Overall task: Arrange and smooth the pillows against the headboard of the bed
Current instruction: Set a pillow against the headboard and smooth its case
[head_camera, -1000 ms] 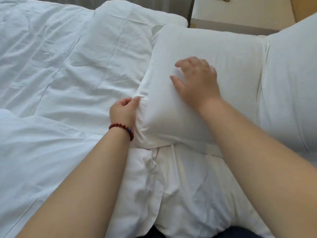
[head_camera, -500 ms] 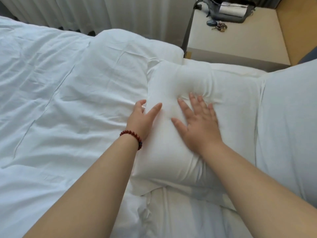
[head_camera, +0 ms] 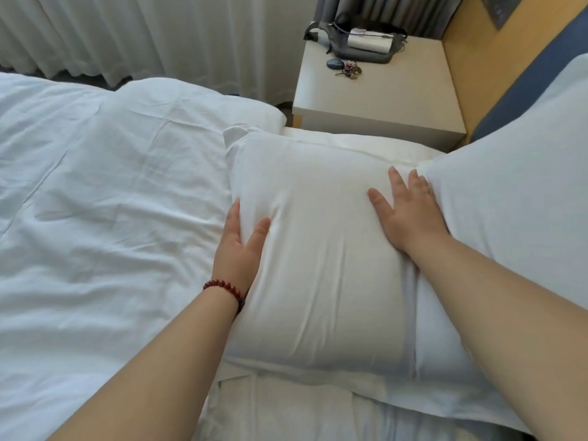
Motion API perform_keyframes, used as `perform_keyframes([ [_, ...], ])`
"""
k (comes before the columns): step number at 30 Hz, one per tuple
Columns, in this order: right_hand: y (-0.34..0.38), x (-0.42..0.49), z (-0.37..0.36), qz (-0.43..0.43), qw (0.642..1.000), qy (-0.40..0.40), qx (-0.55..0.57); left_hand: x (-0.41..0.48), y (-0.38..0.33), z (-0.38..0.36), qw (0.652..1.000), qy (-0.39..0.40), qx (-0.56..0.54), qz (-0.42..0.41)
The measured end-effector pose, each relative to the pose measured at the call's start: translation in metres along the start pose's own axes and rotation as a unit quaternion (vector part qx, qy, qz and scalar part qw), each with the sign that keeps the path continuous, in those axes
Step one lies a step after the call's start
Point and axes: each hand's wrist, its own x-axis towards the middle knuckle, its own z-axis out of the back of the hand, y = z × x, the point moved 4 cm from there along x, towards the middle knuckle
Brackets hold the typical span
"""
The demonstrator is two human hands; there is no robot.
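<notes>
White pillow [head_camera: 324,249] in a smooth cotton case lies flat on the bed, dead centre of the frame, and both hands are on it. Left hand [head_camera: 238,246], the one with the dark red beaded bracelet [head_camera: 222,286] at the wrist, is pressed against the pillow's left side. Its fingers run straight along the edge, and its thumb lies on top, denting the fabric. Nothing is pinched there; it's a relaxed, flat press. Right hand [head_camera: 407,211] is spread palm-down on the pillow's upper right part. Its fingers are straight and splayed, and the outer ones touch the second white pillow [head_camera: 515,192].

That second pillow fills the right side of the frame, propped at a tilt in front of the blue padded headboard strip [head_camera: 521,87], with a yellow wooden wall panel [head_camera: 471,43] behind it. The centre pillow's right end butts up against it.

A rumpled white duvet [head_camera: 95,202] covers the whole left half of the frame, just beside the pillow. A creased white sheet [head_camera: 286,409] shows at the bottom centre.

Upper centre stands a cream bedside bench [head_camera: 381,103]. A grey bag [head_camera: 359,46] sits at its far edge, and a bunch of keys [head_camera: 348,71] lies just in front of the bag. White pleated curtains [head_camera: 159,36] hang across the upper left.
</notes>
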Motion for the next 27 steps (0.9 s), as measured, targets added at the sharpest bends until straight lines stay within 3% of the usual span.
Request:
perform_keyframes([
  [7,-0.039,0.0,0.004,-0.069,0.997,0.033,0.014,0.001,-0.001,-0.036,0.999,0.031,0.041,-0.016],
  [12,-0.029,0.0,-0.003,-0.065,0.996,0.034,0.048,0.006,-0.006,-0.011,0.996,0.03,0.083,0.005],
  [15,-0.013,-0.011,0.003,-0.063,0.996,0.006,0.057,0.01,-0.022,0.006,0.992,0.004,0.119,-0.044],
  [18,0.037,-0.018,0.005,0.014,0.999,-0.038,0.023,0.036,-0.033,0.012,0.996,-0.032,0.087,-0.012],
  [20,0.065,-0.021,-0.005,0.075,0.996,-0.051,0.002,0.068,-0.026,0.023,0.993,-0.066,0.042,0.093],
  [22,0.07,-0.02,-0.019,0.087,0.994,-0.059,-0.012,0.101,-0.016,0.037,0.98,-0.073,-0.08,0.165],
  [24,0.061,-0.017,-0.033,0.081,0.994,-0.067,-0.009,0.122,-0.017,0.05,0.967,-0.093,-0.163,0.172],
  [27,0.057,-0.012,-0.047,0.083,0.993,-0.08,-0.006,0.13,-0.026,0.055,0.97,-0.061,-0.16,0.171],
])
